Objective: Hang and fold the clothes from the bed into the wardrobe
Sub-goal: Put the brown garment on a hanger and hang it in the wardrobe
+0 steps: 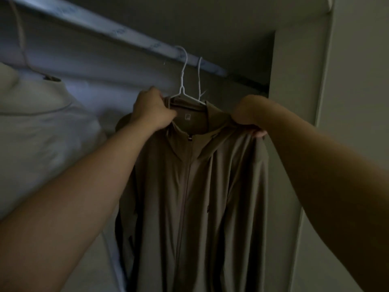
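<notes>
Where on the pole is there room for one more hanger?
The bare stretch of rail between the pale garment on the left and the white hanger is free. The right end is crowded: a second hook, the left hand and right hand gripping the brown jacket, then the wardrobe wall.

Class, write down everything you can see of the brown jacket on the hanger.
The jacket is olive-brown, of thin, smooth-looking cloth, with a front zip done up, a hood or high collar and a small label inside the neck. It hangs upright, front to the camera, on a white hanger whose hook is up at the rail. The left hand grips its collar; the right hand grips a shoulder.
</notes>
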Demonstrator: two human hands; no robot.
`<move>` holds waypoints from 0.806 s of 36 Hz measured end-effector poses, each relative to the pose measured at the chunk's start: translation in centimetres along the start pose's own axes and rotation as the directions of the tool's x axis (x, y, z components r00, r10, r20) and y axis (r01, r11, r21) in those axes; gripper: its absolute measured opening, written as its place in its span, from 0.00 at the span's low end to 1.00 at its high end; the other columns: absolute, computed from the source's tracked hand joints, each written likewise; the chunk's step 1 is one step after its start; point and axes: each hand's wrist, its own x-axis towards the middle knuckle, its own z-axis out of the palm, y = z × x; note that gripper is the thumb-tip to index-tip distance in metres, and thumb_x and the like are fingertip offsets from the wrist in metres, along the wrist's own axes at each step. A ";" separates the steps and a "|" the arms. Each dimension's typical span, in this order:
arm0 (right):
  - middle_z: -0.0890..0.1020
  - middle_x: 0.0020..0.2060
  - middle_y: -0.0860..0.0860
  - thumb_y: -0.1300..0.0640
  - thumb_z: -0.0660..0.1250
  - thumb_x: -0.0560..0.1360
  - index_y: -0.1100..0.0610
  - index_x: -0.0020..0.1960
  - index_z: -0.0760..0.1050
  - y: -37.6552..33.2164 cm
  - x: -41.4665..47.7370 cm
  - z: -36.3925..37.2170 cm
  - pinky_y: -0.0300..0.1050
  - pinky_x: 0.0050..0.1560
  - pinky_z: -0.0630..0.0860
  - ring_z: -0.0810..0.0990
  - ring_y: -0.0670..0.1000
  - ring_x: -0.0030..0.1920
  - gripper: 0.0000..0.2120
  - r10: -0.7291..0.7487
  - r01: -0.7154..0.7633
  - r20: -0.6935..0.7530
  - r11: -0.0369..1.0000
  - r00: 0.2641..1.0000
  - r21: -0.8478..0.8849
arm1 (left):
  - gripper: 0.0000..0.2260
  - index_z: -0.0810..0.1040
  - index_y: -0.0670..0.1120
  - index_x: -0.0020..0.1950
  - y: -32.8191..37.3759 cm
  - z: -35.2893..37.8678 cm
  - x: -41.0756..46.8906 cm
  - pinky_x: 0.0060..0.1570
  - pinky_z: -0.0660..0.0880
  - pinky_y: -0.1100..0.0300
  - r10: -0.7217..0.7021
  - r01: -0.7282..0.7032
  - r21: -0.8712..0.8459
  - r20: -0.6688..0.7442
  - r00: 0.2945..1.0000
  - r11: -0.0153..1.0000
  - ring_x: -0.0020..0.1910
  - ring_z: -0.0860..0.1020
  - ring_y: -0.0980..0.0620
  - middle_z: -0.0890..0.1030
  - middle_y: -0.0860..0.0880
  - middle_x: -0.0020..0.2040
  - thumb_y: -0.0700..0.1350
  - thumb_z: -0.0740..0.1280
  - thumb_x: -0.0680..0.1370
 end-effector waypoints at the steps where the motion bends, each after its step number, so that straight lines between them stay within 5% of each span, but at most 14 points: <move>1: 0.77 0.36 0.58 0.52 0.60 0.81 0.60 0.43 0.72 -0.4 0.0 -0.2 0.46 0.31 0.76 0.77 0.55 0.33 0.13 0.005 -0.006 0.033 1.000 0.999 0.025 | 0.14 0.77 0.47 0.53 0.2 -0.3 0.1 0.41 0.75 0.55 -0.002 0.002 0.018 0.004 1.000 1.000 0.47 0.77 0.46 0.78 0.46 0.51 0.45 0.75 0.70; 4: 0.79 0.36 0.57 0.53 0.61 0.81 0.59 0.43 0.74 -1.2 0.7 -0.7 0.42 0.26 0.72 0.77 0.54 0.32 0.12 0.021 -0.028 0.062 0.994 0.998 0.105 | 0.03 0.82 0.44 0.44 0.5 -1.4 0.9 0.48 0.80 0.51 0.005 -0.006 0.066 0.016 1.000 0.998 0.45 0.80 0.43 0.82 0.44 0.45 0.41 0.70 0.72; 10: 0.81 0.36 0.59 0.55 0.61 0.82 0.63 0.42 0.74 -2.9 1.3 -1.6 0.42 0.22 0.75 0.79 0.54 0.33 0.15 0.063 -0.080 0.101 0.980 0.993 0.180 | 0.11 0.79 0.45 0.33 0.9 -3.1 1.9 0.39 0.80 0.53 -0.004 0.004 0.063 -0.003 1.000 0.998 0.35 0.81 0.44 0.79 0.46 0.32 0.48 0.70 0.73; 13: 0.80 0.40 0.60 0.56 0.61 0.82 0.65 0.44 0.74 -4.2 1.1 -2.3 0.43 0.20 0.76 0.79 0.57 0.36 0.14 0.077 -0.104 0.114 0.959 0.991 0.265 | 0.12 0.77 0.46 0.35 1.0 -3.5 2.3 0.38 0.73 0.56 -0.009 0.010 0.087 -0.020 1.000 0.996 0.40 0.80 0.43 0.79 0.46 0.37 0.53 0.71 0.72; 17: 0.81 0.48 0.59 0.57 0.64 0.80 0.62 0.47 0.72 -6.1 0.4 -2.6 0.50 0.53 0.81 0.83 0.57 0.50 0.08 0.002 0.004 -0.019 0.946 1.000 0.325 | 0.08 0.78 0.49 0.43 1.1 -3.5 2.9 0.39 0.74 0.56 -0.029 0.032 0.049 -0.052 0.998 0.998 0.42 0.78 0.45 0.80 0.46 0.44 0.52 0.71 0.73; 19: 0.80 0.48 0.58 0.57 0.65 0.80 0.60 0.47 0.71 -6.9 0.1 -2.5 0.52 0.59 0.79 0.82 0.57 0.53 0.07 -0.039 0.071 -0.111 0.950 0.993 0.304 | 0.07 0.78 0.49 0.43 1.3 -3.4 3.2 0.39 0.72 0.57 -0.030 0.033 0.040 -0.081 0.996 0.999 0.42 0.77 0.45 0.80 0.46 0.45 0.52 0.70 0.73; 23: 0.77 0.46 0.57 0.61 0.67 0.77 0.61 0.59 0.73 -8.3 0.3 -2.5 0.54 0.50 0.79 0.79 0.58 0.44 0.11 -0.111 0.144 -0.299 0.985 0.948 0.091 | 0.06 0.79 0.49 0.46 1.7 -3.2 3.7 0.41 0.74 0.56 -0.017 0.018 0.009 -0.115 0.993 1.000 0.45 0.78 0.43 0.80 0.46 0.47 0.51 0.69 0.74; 25: 0.72 0.38 0.56 0.61 0.67 0.77 0.58 0.50 0.70 -8.8 0.2 -2.5 0.53 0.39 0.72 0.72 0.56 0.34 0.06 -0.157 0.140 -0.350 0.987 0.923 -0.073 | 0.06 0.79 0.49 0.48 1.9 -2.9 3.9 0.44 0.78 0.54 -0.014 0.013 -0.004 -0.132 0.991 1.000 0.47 0.79 0.42 0.80 0.46 0.49 0.50 0.69 0.75; 29: 0.71 0.36 0.55 0.61 0.67 0.77 0.57 0.40 0.64 -9.2 0.8 -2.5 0.53 0.40 0.70 0.70 0.54 0.32 0.12 -0.202 0.149 -0.403 0.976 0.893 -0.159 | 0.03 0.78 0.48 0.49 2.2 -2.1 4.5 0.44 0.76 0.54 -0.010 -0.007 -0.096 -0.178 0.984 0.995 0.49 0.79 0.44 0.79 0.48 0.48 0.44 0.68 0.76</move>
